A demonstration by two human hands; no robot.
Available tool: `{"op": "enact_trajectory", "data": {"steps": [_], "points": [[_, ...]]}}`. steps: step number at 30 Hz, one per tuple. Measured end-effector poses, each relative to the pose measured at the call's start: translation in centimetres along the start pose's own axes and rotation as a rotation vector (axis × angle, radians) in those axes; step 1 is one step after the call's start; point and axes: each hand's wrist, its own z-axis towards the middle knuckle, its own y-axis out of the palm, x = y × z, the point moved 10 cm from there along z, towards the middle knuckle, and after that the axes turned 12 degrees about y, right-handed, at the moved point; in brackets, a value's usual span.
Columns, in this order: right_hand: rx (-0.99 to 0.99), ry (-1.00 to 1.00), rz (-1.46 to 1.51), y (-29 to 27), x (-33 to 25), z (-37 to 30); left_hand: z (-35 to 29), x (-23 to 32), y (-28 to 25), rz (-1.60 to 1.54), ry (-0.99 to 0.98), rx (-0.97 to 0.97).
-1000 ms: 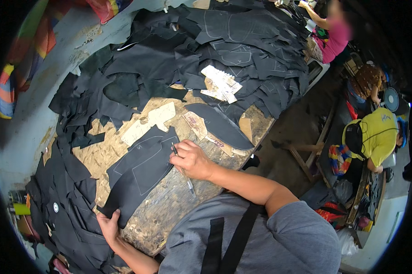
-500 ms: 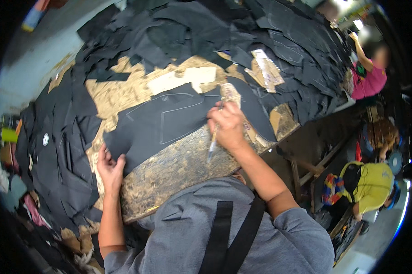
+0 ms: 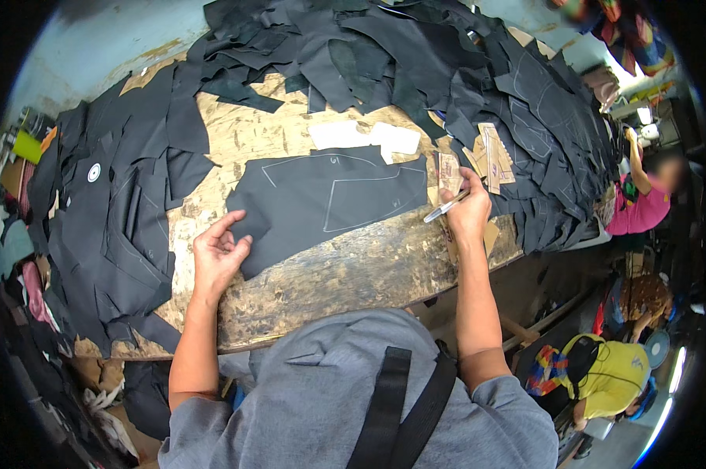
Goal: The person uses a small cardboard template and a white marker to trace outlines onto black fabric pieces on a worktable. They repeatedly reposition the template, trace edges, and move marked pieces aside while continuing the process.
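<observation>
A flat black leather-like piece (image 3: 290,195) lies before me on the worn wooden table, with pale outlines drawn on it. By its left end is my left hand (image 3: 218,252), thumb and fingers apart, the fingertips at the piece's edge. My right hand (image 3: 470,211), just past the right end, is closed around a slim pen (image 3: 445,208) that points left. The same hand's fingertips touch a brown cardboard pattern (image 3: 449,170); whether they grip it I cannot tell. White pattern pieces (image 3: 337,134) lie along the black piece's far edge.
Black pieces (image 3: 306,55) are heaped along the back, with more on the left (image 3: 111,234) and right. Another cardboard pattern (image 3: 494,156) lies right of my right hand. The wooden table's (image 3: 329,277) front edge is near my body. Two people, in pink (image 3: 642,207) and yellow (image 3: 611,375), are at right.
The view has shifted. My right hand has moved right, off the black piece to the cardboard pattern beyond its end, still with the pen. My left hand stays by the left end.
</observation>
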Motion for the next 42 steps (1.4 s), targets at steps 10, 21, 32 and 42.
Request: {"op": "enact_trajectory", "data": {"steps": [10, 21, 32, 42], "points": [[-0.796, -0.17, 0.613, 7.1, -10.5, -6.5, -3.0, 3.6, -1.2, 0.357, 0.136, 0.043], [-0.811, 0.07, 0.809, 10.3, -15.1, -7.9, -6.7, 9.9, 8.0, 0.392, 0.548, -0.319], [-0.888, 0.028, 0.699, 11.3, -11.9, -9.3, -4.4, 7.0, 6.7, 0.329, 0.38, -0.204], [-0.525, -0.735, 0.304, 8.0, -13.7, -14.4, 0.0, 5.9, 9.2, 0.112, 0.438, -0.567]]}}
